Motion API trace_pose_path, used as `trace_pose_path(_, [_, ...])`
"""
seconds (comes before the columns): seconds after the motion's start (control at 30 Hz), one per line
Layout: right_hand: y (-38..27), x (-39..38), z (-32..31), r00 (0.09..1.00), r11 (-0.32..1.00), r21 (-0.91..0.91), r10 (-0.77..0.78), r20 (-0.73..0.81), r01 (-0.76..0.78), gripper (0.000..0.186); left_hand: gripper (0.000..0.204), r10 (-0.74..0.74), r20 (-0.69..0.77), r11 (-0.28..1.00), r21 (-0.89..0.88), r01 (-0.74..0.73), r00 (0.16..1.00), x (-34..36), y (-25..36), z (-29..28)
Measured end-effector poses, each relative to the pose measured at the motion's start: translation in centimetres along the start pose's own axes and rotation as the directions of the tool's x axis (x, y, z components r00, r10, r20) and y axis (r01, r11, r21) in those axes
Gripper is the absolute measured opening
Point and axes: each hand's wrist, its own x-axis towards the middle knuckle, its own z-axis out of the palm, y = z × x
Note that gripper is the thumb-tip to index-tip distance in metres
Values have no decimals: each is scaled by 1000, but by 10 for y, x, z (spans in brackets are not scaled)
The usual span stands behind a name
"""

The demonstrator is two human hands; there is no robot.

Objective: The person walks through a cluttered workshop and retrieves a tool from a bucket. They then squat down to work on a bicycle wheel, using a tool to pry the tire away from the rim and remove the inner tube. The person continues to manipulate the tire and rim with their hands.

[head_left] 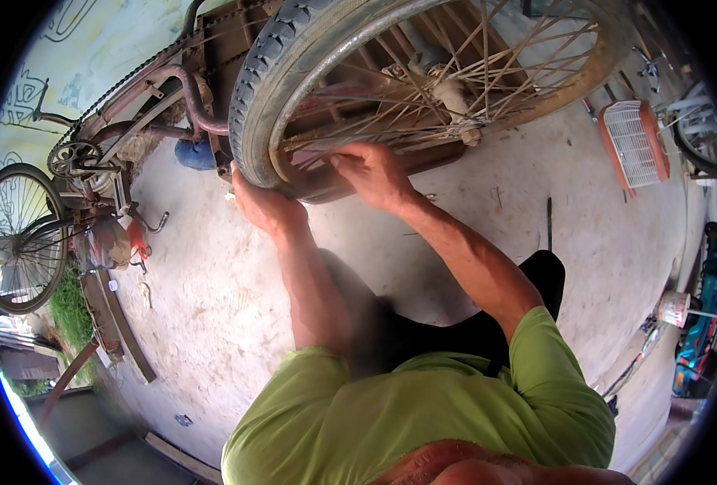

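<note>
A spoked wheel with a worn black tire (pixel 249 121) and a rusty rim (pixel 291 101) fills the upper middle of the head view. My left hand (pixel 271 206) is wrapped round the tire's near lower edge, and part of its fingers goes out of sight behind the rubber. Just right of it, my right hand (pixel 378 178) reaches to the inner side of the rim near the spokes. Its thumb and fingers are pinched together; what lies between them is too small to tell. The dirty hub (pixel 455 97) sits beyond my right hand.
The tipped cycle frame (pixel 200 105) extends left to a chainring (pixel 75 159) and another wheel (pixel 20 238). A blue object (pixel 196 154) lies under the frame. On the right are an orange-framed wire basket (pixel 635 145), a thin dark rod (pixel 549 222) and a white tin (pixel 674 309).
</note>
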Motion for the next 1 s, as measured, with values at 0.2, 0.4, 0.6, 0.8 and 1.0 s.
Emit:
trace_pose_path(0.2, [10,2,-1,984,978,-108,-176,37,179,25,45,-16,11,999,29,16,1000,-6,5,6])
trace_pose_path(0.4, [14,2,-3,907,760,-529,-418,47,378,26,45,-5,5,1000,20,5,1000,-3,2,3])
trace_pose_path(0.6, [9,-2,3,943,857,-440,-327,-64,267,22,44,8,5,1000,26,-8,1000,-5,1,5])
trace_pose_path(0.8, [15,0,5,969,947,-228,-242,-40,227,26,44,20,28,999,35,-21,999,-2,1,3])
trace_pose_path(1.0, [16,2,5,981,965,-179,-196,-14,190,26,44,60,25,993,102,-62,998,2,-3,2])
